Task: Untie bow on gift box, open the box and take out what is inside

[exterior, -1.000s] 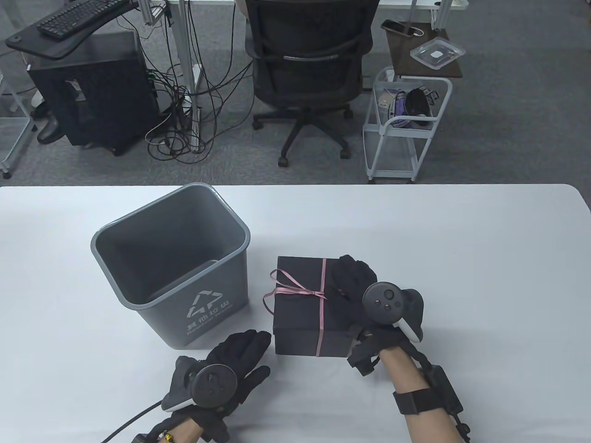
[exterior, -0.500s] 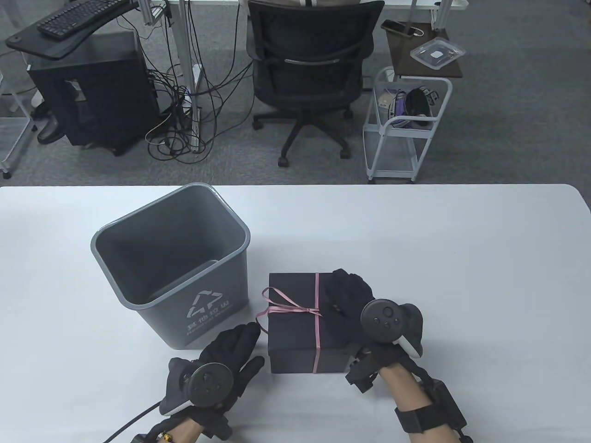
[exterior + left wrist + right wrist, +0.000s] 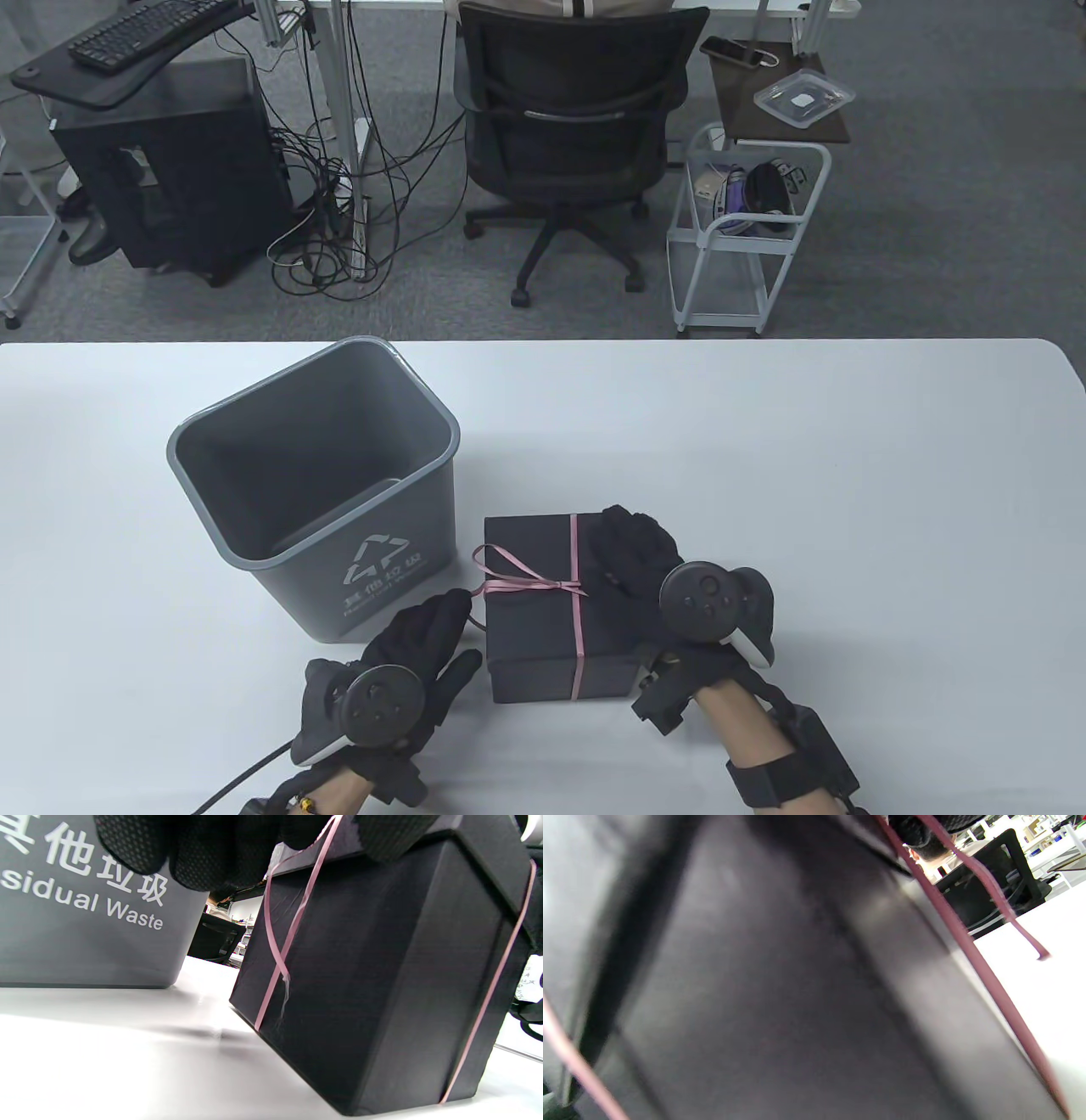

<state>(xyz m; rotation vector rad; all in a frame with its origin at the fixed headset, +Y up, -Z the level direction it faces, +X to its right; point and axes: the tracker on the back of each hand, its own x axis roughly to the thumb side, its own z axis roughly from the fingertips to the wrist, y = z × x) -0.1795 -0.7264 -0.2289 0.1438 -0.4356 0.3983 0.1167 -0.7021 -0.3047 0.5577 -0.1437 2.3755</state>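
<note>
**Gift box near the desk's front edge, bow tied, a hand on each side**

Toward the left half of the desk (image 3: 848, 441) stands a grey waste bin (image 3: 314, 484), upright and open-topped, its front face printed with a recycling mark, Chinese characters and the words "Residual Waste" as read in the left wrist view (image 3: 85, 899).

In front of the bin, by the desk's front edge, lies the left hand (image 3: 407, 662), gloved in black with a round tracker on its back. Its fingers are stretched out and lie together, pointing up and to the right, their tips at the upper left side of the box where a loose tail of the ribbon hangs down. From the pictures it cannot be told whether the fingertips pinch that tail or only touch it.

Just right of the bin, close to it but apart, sits the black gift box (image 3: 534, 628), lid on, near the middle of the desk's front edge. A thin pink ribbon (image 3: 577, 611) runs crosswise round it, and the bow (image 3: 509, 573) is tied on the lid, its loops spread toward the lid's left side. In the left wrist view the box (image 3: 382, 984) shows one tail (image 3: 280, 955) drooping down its side.

At the box's right side is the right hand (image 3: 636, 560), gloved, tracker on its back. Its fingers curl over the right edge of the lid and hold the box.
</note>
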